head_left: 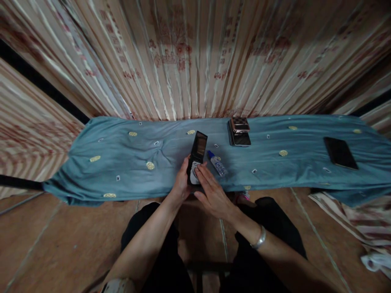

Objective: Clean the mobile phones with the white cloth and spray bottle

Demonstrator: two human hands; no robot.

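My left hand [182,179] is wrapped round a black hinged case [199,145] that looks like a compact or a flip phone; I cannot tell which. Its lid stands raised, with a dark glossy inner face. On the lower half lies a whitish piece [193,174], perhaps a pad or cloth. The outstretched fingers of my right hand [212,193] rest on this piece, the thumb held apart. Just right of the case, a clear bottle [218,165] with a blue cap lies on its side on the cloth.
A blue-green patterned cloth [165,179] covers the long table. Toward the back stands a stack of dark flat cases [240,136], a checkered one on top. A black flat tablet-like thing [340,152] lies far right. Striped curtains [195,73] hang behind the table.
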